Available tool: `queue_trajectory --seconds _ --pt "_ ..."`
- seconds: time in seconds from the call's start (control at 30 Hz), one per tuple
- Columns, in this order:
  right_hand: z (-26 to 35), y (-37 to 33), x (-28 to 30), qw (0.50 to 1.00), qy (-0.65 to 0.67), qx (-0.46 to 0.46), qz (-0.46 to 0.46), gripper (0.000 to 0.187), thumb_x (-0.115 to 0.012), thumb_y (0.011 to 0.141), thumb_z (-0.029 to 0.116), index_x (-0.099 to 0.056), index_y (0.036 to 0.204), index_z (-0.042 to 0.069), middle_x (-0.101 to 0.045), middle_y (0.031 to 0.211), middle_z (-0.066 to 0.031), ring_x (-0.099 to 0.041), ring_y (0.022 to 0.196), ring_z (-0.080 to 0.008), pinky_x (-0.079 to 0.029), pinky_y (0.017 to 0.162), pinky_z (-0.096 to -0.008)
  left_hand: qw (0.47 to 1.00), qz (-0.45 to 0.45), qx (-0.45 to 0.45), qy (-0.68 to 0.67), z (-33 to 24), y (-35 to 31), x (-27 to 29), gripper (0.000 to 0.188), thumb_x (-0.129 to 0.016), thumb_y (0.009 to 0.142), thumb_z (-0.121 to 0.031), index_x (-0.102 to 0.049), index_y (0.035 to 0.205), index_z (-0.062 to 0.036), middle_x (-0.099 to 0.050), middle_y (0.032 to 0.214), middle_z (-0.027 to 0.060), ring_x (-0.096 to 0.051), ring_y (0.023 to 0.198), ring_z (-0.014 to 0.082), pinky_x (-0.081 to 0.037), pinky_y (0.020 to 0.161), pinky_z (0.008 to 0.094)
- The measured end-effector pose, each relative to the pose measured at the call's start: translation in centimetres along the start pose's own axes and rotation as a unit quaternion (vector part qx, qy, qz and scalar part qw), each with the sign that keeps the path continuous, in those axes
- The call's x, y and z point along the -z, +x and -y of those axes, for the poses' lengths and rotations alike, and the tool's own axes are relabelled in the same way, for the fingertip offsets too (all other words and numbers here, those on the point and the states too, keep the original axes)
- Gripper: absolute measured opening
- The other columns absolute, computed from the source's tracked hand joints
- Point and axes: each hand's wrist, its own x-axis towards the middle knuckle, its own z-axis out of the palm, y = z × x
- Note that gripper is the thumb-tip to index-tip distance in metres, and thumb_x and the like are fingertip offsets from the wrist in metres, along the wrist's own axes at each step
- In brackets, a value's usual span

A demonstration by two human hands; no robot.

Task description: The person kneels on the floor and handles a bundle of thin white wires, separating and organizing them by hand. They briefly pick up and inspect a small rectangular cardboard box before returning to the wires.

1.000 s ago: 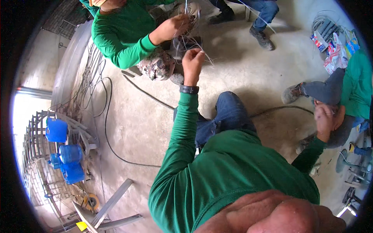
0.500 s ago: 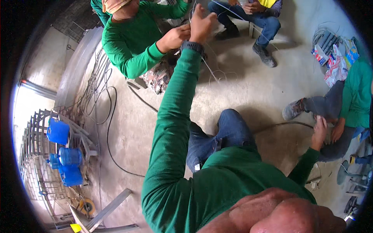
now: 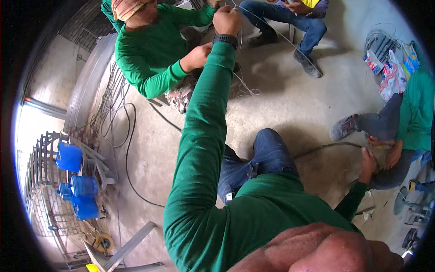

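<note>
My left hand (image 3: 228, 21) is raised at the top of the view, its fingers closed around a thin pale wire (image 3: 241, 37). One strand slants right past it, and loose loops hang below my wrist. Close by are a co-worker's hand (image 3: 197, 57), partly behind my wrist, and that person's other hand at the top edge. My right hand (image 3: 367, 164) is out to the right with fingers extended, beside a seated co-worker's leg (image 3: 393, 174). A black cable (image 3: 335, 144) runs along the floor up to my right hand; I see no grip on it.
At the left are blue water containers (image 3: 84, 186) by a metal rack, and black cables (image 3: 134, 122) trail across the floor. A metal bar (image 3: 131, 242) lies lower left. Another person's legs (image 3: 301, 36) extend from the top. Bags and a wire coil (image 3: 378, 43) lie upper right.
My left hand has moved slightly upward and left, its fingers now curled in where they were spread. My right hand has shifted down a little. The co-worker's near hand has dropped lower and left.
</note>
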Motion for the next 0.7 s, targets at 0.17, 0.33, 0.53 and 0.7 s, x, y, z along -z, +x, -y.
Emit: queue_trajectory --seconds 0.17,0.33,0.53,0.7 --pt "-5.1 0.8 0.8 0.998 -0.053 0.002 0.035 0.034 -0.059 0.093 0.037 -0.058 0.091 0.003 -0.05 0.078 0.0007 -0.046 0.069 -0.012 -0.036 0.059 -0.0286 0.972 -0.058 -0.054 0.22 1.6 -1.1 -1.2 0.042 -0.068 0.074 -0.028 -0.068 0.111 -0.007 -0.07 0.093 0.0176 -0.067 0.089 0.0352 -0.053 0.082 0.0393" --pt "-5.5 1.8 -0.8 0.991 0.096 -0.072 0.056 0.029 -0.058 0.094 0.037 -0.054 0.083 0.011 -0.039 0.07 0.006 -0.035 0.06 -0.0045 -0.026 0.053 -0.0241 0.977 0.214 -0.009 0.012 11.5 1.7 -1.5 0.049 -0.071 0.073 -0.035 -0.067 0.114 -0.0076 -0.06 0.119 0.0186 -0.06 0.104 0.0384 -0.049 0.091 0.0438" --pt "-7.2 2.9 3.4 0.995 0.066 -0.073 0.031 0.022 -0.053 0.098 0.03 -0.057 0.088 0.012 -0.043 0.071 0.0069 -0.041 0.061 -0.0031 -0.031 0.053 -0.0232 0.953 -0.068 -0.24 0.172 10.6 -2.3 -5.1 0.042 -0.068 0.084 -0.025 -0.057 0.118 -0.0048 -0.059 0.079 0.0102 -0.062 0.074 0.0242 -0.051 0.068 0.0363" --pt "-6.3 3.9 5.3 0.999 -0.039 0.033 0.001 0.022 -0.051 0.099 0.025 -0.06 0.103 0.005 -0.056 0.091 -0.0042 -0.053 0.077 -0.0152 -0.044 0.065 -0.0298 0.966 0.175 0.014 -0.19 13.4 1.9 -8.9 0.053 -0.068 0.086 -0.01 -0.047 0.134 -0.0027 -0.063 0.114 0.0124 -0.061 0.092 0.022 -0.051 0.074 0.0329"
